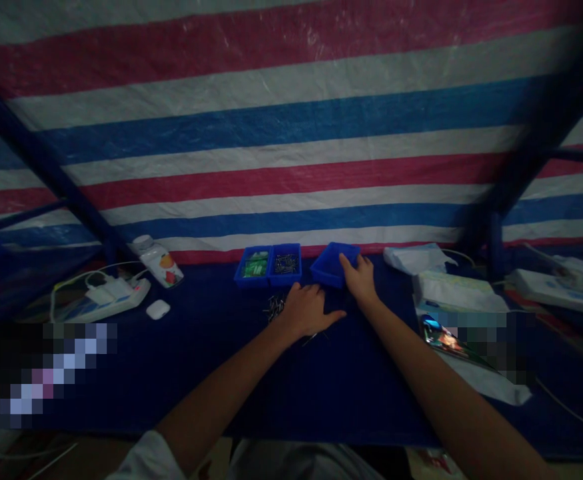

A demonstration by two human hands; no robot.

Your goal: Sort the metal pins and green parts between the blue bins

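Observation:
My right hand (360, 279) grips the right side of a blue plastic bin (328, 275), thumb over its rim; the bin sits askew and no contents show in it. My left hand (305, 310) lies palm down on the table, thumb spread to the right, fingers reaching forward. Beside and partly under it is a loose pile of small metal pieces (274, 307), like screws or nails. Whether any are under the palm is hidden. Two more blue bins stand side by side: one with green packets (256, 265), the other with dark metal pieces (286, 264).
On the left of the blue table (361, 400) are a white bottle (158, 261), a white earbud case (158, 309) and a power strip (114, 300). To the right lie a tissue pack (458, 291), a shiny phone-like object (451, 340) and another power strip (561, 290). A striped sheet (281, 153) hangs behind.

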